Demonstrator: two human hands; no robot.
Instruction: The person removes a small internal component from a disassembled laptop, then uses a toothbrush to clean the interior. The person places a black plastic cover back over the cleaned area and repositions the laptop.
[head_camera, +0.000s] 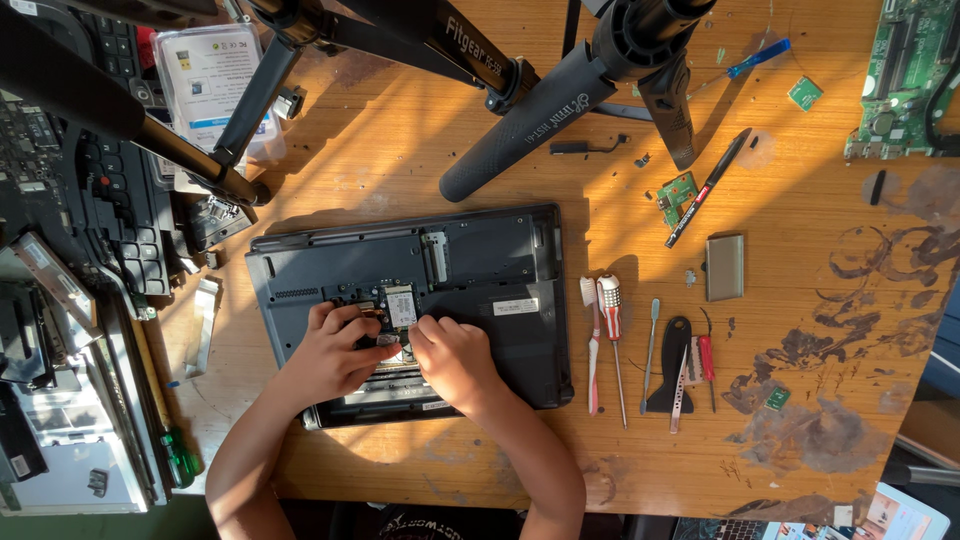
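Observation:
A dark grey laptop base (480, 260) lies bottom-up on the wooden table, its cover off. Both my hands rest on its open bay. My left hand (335, 350) is curled beside a small card with a white label (401, 306). My right hand (455, 358) pinches at a small part just below that card. What the fingertips grip is hidden by the fingers.
Black tripod legs (520, 125) cross above the laptop. To the right lie a toothbrush (592, 340), a red-handled screwdriver (611, 330), a spudger, a black pry tool (675, 365), a pen (708, 188), a silver box (724, 267) and circuit boards (900, 80). Dismantled laptop parts (70, 330) are stacked at left.

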